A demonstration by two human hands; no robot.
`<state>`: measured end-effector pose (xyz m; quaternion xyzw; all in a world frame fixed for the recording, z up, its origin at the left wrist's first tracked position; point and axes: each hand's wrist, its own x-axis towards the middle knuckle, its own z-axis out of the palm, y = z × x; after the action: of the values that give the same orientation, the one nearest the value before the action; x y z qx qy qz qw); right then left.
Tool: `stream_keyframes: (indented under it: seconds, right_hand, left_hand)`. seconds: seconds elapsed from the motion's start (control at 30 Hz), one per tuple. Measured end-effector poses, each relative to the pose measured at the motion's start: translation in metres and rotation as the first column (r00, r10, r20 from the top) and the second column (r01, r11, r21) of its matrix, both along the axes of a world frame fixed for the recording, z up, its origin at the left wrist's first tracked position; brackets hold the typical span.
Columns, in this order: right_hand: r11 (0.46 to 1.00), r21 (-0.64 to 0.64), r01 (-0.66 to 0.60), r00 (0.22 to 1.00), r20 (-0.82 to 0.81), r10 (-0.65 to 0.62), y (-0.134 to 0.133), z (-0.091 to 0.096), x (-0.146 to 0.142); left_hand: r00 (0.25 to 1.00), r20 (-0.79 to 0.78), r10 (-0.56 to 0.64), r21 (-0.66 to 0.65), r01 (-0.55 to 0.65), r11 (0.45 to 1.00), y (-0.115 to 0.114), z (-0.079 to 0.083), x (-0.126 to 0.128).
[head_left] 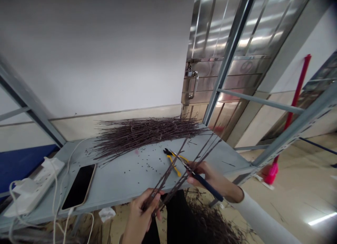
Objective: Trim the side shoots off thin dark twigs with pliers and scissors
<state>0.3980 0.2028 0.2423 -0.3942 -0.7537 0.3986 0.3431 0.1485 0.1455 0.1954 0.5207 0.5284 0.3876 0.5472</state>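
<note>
My left hand (pixel 142 209) is closed around the lower ends of a few thin dark brown twigs (pixel 166 174), which slant up and to the right over the table's front edge. In my right hand (pixel 210 177) is a blue-handled tool (pixel 207 188) with a slim, pointed metal tip. Its tip lies among the twigs, and I cannot tell whether it touches one. Behind them, yellow-handled cutting pliers (pixel 169 156) with black jaws lie on the table. My right fingers partly hide the tool's middle.
A large pile of twigs (pixel 147 131) lies along the back of the grey table (pixel 113 181). Small dark bits are scattered before it. At left are a phone (pixel 79 186) and a white power strip (pixel 35 191) with cables. More twigs (pixel 213 219) lie on the floor. Metal posts (pixel 229 58) flank the table.
</note>
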Motion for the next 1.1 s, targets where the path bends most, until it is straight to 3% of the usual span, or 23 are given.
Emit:
stream_keyframes:
  seconds: [0.23,0.37,0.47,0.67,0.9,1.0,1.1]
  right_hand:
    - [0.999,-0.043,0.0,1.0,0.023,0.001,0.001,-0.006,0.003]
    - [0.997,-0.072,-0.017,1.0,-0.027,0.015,0.0,-0.011,0.001]
    - [0.987,-0.163,0.001,0.997,-0.078,-0.014,0.0,-0.016,0.0]
    - [0.968,-0.252,0.003,0.992,-0.122,-0.035,-0.002,-0.012,-0.002]
    - [0.974,-0.216,-0.063,0.995,-0.094,0.043,-0.003,0.001,0.0]
    - [0.987,-0.143,-0.077,0.996,-0.058,0.069,-0.002,0.003,0.006]
    - [0.977,-0.181,-0.114,0.993,-0.048,0.107,-0.001,0.007,0.012]
  left_hand:
    - [0.999,0.047,-0.011,0.097,0.007,0.995,0.0,-0.003,0.0]
    - [0.994,-0.107,0.026,0.302,0.008,0.953,0.007,0.006,0.003]
    - [0.99,-0.138,0.03,0.395,0.027,0.918,0.012,0.015,0.007]
    - [0.996,0.029,-0.085,0.322,0.071,0.944,0.013,0.025,0.021]
    - [0.987,0.124,0.1,0.284,-0.131,0.95,0.023,0.029,0.047]
    - [0.979,0.181,0.091,0.232,-0.133,0.964,0.03,0.035,0.049]
    - [0.971,0.235,0.037,0.183,-0.082,0.98,0.034,0.041,0.045]
